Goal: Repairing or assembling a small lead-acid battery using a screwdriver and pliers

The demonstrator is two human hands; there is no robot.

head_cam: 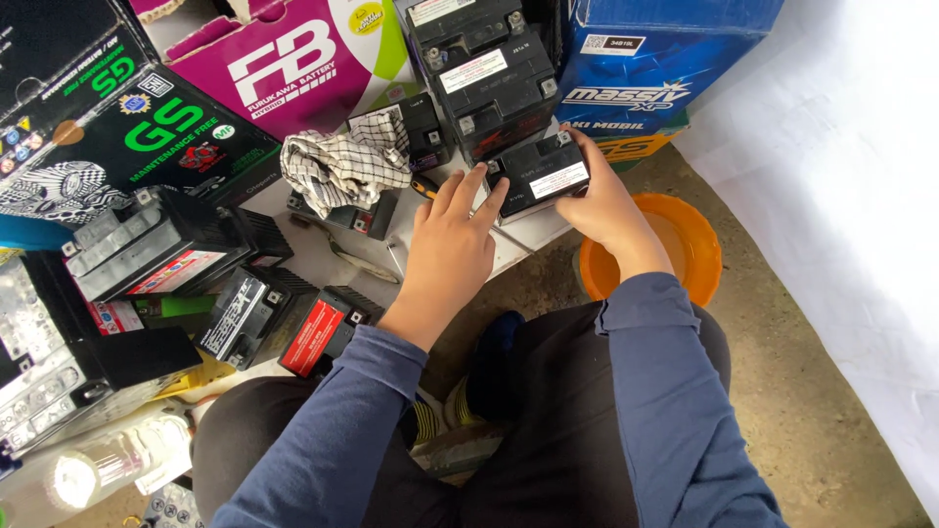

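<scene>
- My right hand (608,207) is wrapped around the right end of a small black battery (538,176), fingers curled over its far side, thumb side near me, so it grips the battery
- My left hand (452,244) is open and flat, fingers spread a little, and the fingertips (479,181) touch the battery's left end; it holds nothing
- The battery's long side runs left to right, tipped up a bit at the right, and its face with the white label looks up at me
- The battery sits between my two hands, at the near right corner of the white board (518,240) it rests on
- Just behind it stands a bigger black battery (486,78), close to touching
- A checked cloth (342,166) lies to the left, well apart from my hands
- An orange bowl (699,244) sits on the floor just under my right wrist
</scene>
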